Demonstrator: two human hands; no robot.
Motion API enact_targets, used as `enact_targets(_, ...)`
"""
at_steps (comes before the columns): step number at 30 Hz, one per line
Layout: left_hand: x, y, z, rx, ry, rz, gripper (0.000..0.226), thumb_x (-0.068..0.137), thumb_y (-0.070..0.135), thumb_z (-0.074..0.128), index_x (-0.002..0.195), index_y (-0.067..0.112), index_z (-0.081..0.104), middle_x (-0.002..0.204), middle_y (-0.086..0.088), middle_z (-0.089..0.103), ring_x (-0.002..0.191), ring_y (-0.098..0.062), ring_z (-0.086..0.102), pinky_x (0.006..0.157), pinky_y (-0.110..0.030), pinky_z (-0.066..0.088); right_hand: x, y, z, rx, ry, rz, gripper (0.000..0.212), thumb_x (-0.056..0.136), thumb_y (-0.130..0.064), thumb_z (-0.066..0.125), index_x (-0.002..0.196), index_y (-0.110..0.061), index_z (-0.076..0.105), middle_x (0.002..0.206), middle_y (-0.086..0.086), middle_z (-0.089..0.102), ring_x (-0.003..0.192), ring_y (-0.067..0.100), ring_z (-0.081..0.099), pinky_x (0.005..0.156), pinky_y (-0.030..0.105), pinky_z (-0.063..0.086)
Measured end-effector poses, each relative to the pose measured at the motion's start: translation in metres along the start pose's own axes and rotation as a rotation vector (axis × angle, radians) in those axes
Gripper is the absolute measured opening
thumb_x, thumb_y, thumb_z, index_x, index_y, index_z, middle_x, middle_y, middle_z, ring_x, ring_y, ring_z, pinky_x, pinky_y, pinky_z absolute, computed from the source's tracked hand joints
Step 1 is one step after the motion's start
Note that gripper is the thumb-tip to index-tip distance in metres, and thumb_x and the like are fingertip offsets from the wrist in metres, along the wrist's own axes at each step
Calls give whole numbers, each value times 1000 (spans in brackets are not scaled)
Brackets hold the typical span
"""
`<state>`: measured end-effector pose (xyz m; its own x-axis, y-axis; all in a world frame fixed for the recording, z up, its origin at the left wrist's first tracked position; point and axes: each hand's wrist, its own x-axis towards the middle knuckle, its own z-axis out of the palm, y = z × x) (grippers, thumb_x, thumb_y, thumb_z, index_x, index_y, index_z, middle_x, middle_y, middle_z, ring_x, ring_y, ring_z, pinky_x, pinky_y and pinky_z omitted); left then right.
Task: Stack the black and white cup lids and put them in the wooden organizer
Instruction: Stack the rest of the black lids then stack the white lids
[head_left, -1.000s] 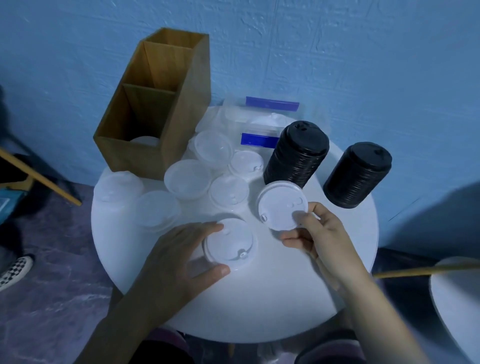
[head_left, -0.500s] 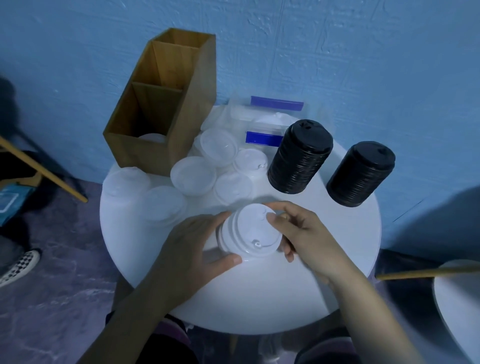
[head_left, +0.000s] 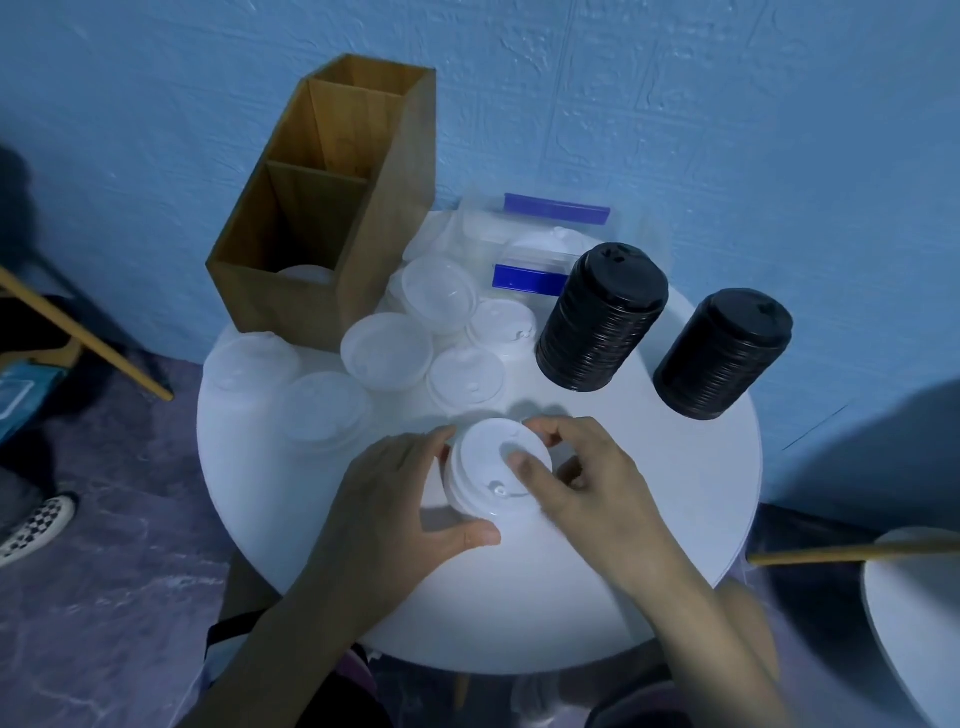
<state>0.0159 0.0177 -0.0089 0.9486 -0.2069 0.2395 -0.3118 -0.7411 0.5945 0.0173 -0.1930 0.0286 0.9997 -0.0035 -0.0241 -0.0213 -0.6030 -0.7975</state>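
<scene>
Where the round table (head_left: 649, 545) is crowded, loose white lids (head_left: 387, 358) could be swept off by a wrist. Wooden organizer (head_left: 374, 260): far left, well apart from the work. Black lid stacks (head_left: 602, 322): two, tall, easily toppled if nudged. White lid stack (head_left: 483, 467): front centre; could be seated crooked by uneven pressing. Left hand (head_left: 387, 504): curled round its side. Right hand (head_left: 592, 499): thumb pressed on top, forefinger hooked over the far rim.

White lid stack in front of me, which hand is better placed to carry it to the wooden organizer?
Probably the left hand: it cups the white lid stack on the side facing the wooden organizer, far left. The right hand, thumb on top, would have to reach across.
</scene>
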Motion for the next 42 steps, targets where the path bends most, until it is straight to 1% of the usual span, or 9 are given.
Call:
enact_targets(5,3,-3,2,33,4,28,83,61,81,68,127,31,60,121,21,62,109,-3,55,98,-25,41,0,4,-7,-42,-161,-44,71,75,-63,76,140,-43,52,110,-25,51,90,3,57,82,18,45)
enact_targets(10,3,-4,5,36,4,19,82,59,82,69,121,29,62,117,18,63,106,-4,54,95,-23,39,1,6,-11,-106,-237,-103,84,69,-63,82,143,-47,45,122,-30,46,110,-3,50,93,18,42)
enact_targets(16,3,-4,5,34,6,18,77,59,77,69,118,29,61,112,20,59,102,-7,53,91,-32,43,0,6,-7,-227,-199,-115,85,69,-69,77,143,-45,43,130,-28,46,122,-1,43,103,22,39)
enact_targets(23,4,-2,5,61,19,27,72,63,74,65,117,27,61,108,16,60,101,-11,56,87,-32,41,-6,0,4,-409,-58,-64,88,53,-92,55,118,-33,51,109,-17,55,106,9,47,84,29,45)
enact_targets(26,4,-4,7,74,3,28,77,62,75,66,119,25,62,111,13,63,102,-13,59,89,-32,44,-7,3,2,-369,-71,-74,89,54,-94,54,123,-37,51,111,-24,54,108,6,46,83,25,42)
enact_targets(30,3,-6,7,62,-42,-27,97,59,81,61,137,24,54,125,11,62,114,-13,56,99,-31,39,-2,8,-8,-313,-134,-104,90,65,-93,49,141,-44,48,134,-29,54,122,4,46,101,26,41)
enact_targets(34,3,-4,4,48,-19,3,105,59,83,67,144,23,47,126,9,63,109,-5,49,97,-29,39,0,10,-10,-283,-174,-119,92,67,-89,51,148,-46,41,144,-31,48,129,1,40,108,24,36)
enact_targets(38,2,-9,-4,-42,-68,-21,91,63,70,72,143,38,44,130,25,48,114,4,42,102,-16,33,1,6,-3,-284,-207,-174,85,73,-87,50,147,-47,41,139,-34,48,127,-1,39,108,23,35)
enact_targets(42,0,-13,-12,-114,-99,-73,90,67,67,70,141,57,20,126,47,26,119,15,29,99,-6,18,8,6,-10,-214,-262,-149,79,78,-67,71,148,-50,40,106,-34,50,108,-5,45,91,11,34)
